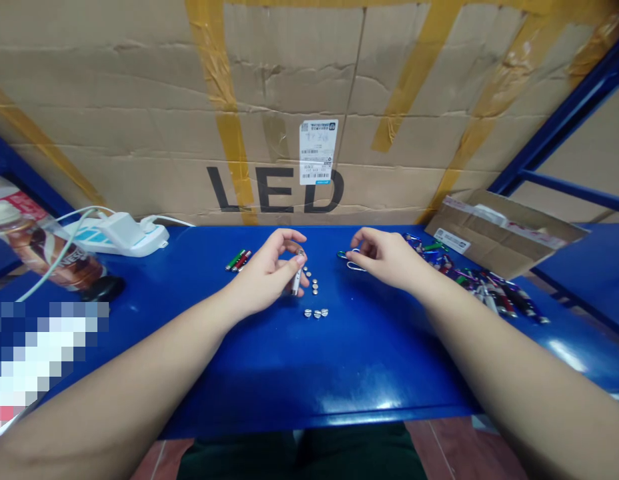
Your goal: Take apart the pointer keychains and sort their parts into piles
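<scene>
Left hand (263,275) pinches a silver penlight (297,281), right hand (384,259) a carabiner (353,264), both well inside the table's edge (319,421)

A taped cardboard carton (289,100) printed LED stands behind the blue bench (369,373), with a power strip (117,233) and bottle (39,243) at left.

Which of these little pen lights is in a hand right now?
The silver pen light, held in the left hand; the others lie on the blue table.

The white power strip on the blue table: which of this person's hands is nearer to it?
Left. The left hand, gripping a silver flashlight, is to the right of the power strip in view; the right hand lies farther along that same side.
</scene>
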A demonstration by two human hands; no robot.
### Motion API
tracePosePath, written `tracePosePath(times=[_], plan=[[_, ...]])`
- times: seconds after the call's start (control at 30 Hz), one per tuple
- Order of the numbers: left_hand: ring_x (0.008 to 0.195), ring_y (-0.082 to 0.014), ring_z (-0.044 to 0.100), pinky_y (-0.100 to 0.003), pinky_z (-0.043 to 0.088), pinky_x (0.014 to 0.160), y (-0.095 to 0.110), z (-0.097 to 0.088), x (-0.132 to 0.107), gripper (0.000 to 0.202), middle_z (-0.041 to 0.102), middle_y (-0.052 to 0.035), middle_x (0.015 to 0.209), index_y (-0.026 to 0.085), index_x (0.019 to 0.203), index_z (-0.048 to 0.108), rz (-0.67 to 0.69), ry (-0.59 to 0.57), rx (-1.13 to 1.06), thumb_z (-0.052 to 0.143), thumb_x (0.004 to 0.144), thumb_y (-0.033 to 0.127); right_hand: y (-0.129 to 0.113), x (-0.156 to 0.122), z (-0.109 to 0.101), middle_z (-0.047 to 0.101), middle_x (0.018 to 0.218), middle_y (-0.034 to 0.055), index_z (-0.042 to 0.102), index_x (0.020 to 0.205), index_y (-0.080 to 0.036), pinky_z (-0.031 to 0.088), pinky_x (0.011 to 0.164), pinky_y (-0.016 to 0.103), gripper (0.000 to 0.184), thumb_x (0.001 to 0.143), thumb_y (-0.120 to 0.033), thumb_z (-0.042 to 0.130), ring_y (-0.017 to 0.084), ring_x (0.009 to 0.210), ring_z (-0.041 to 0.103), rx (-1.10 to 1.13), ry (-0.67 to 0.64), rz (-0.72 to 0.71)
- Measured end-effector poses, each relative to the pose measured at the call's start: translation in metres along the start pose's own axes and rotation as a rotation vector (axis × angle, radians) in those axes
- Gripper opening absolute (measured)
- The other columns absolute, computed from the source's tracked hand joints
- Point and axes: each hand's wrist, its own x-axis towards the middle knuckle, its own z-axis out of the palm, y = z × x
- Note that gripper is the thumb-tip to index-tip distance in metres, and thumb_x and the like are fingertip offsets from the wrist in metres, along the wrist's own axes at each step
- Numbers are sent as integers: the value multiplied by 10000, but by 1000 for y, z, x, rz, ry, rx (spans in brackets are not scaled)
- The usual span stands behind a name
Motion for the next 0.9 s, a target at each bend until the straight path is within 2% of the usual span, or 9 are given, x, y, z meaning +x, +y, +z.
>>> tracePosePath(times=[0.1, 0.2, 0.3, 0.4, 0.5, 0.57, 0.67, 0.8, 0.9], plan=[[661, -94, 661, -229, 550, 562, -2, 2, -4, 381, 620, -35, 1074, 245, 1248, 485, 89, -83, 112, 693, 942, 334, -19, -9, 10, 684, 771, 13, 672, 1049, -193, 510, 661, 302, 295, 920, -458, 658, 160, 666, 633, 464, -97, -173], [803, -130, 703, -273, 581, 748, -7, 3, -5, 392, 680, -33, 1022, 235, 1227, 502, 166, -134, 161, 734, 915, 284, -37, -16, 24, 692, 752, 17, 653, 967, -176, 574, 667, 306, 416, 870, -575, 717, 150, 647, 662, 786, -264, -95], [901, -175, 722, -312, 575, 832, -9, 2, -4, 342, 721, -34, 987, 219, 1137, 565, 242, -154, 269, 780, 880, 289, -45, -18, 32, 671, 663, 9, 622, 809, -167, 588, 593, 283, 507, 778, -641, 800, 135, 576, 651, 839, -360, 68], [835, -170, 703, -291, 546, 773, -5, 1, -4, 184, 727, -24, 913, 203, 983, 652, 323, -126, 447, 769, 891, 312, -45, -17, 32, 696, 679, 24, 653, 786, -146, 600, 569, 269, 507, 776, -626, 815, 129, 564, 668, 883, -482, 150], [787, -167, 677, -279, 516, 728, 2, 0, -4, 178, 723, -26, 853, 199, 872, 696, 414, -52, 620, 746, 914, 364, -45, -17, 25, 714, 710, 25, 680, 802, -134, 596, 561, 244, 453, 762, -550, 853, 119, 567, 675, 958, -542, 175], [803, -173, 683, -283, 519, 749, 5, -1, -4, 177, 740, -36, 875, 202, 899, 719, 450, -34, 694, 708, 945, 373, -45, -17, 21, 690, 677, 3, 683, 785, -136, 581, 531, 229, 405, 748, -492, 871, 103, 537, 642, 990, -540, 181], [902, -196, 705, -305, 536, 828, 6, -4, -4, 165, 767, -62, 983, 207, 1037, 742, 479, -92, 785, 642, 983, 326, -46, -16, 18, 610, 579, -30, 676, 733, -147, 535, 467, 208, 292, 764, -384, 844, 81, 480, 553, 1037, -511, 236], [1006, -224, 714, -329, 545, 899, 6, -6, -6, 255, 771, -99, 1089, 198, 1168, 743, 515, -114, 862, 571, 1014, 307, -47, -15, 17, 517, 497, -45, 633, 644, -157, 361, 368, 177, 235, 751, -296, 790, 61, 415, 438, 1108, -461, 364], [1002, -222, 720, -326, 542, 913, 8, -5, -6, 265, 779, -88, 1086, 205, 1163, 752, 483, -101, 846, 546, 1025, 298, -46, -15, 18, 520, 497, -43, 649, 660, -154, 324, 386, 181, 208, 735, -296, 781, 60, 425, 430, 1116, -449, 310]])
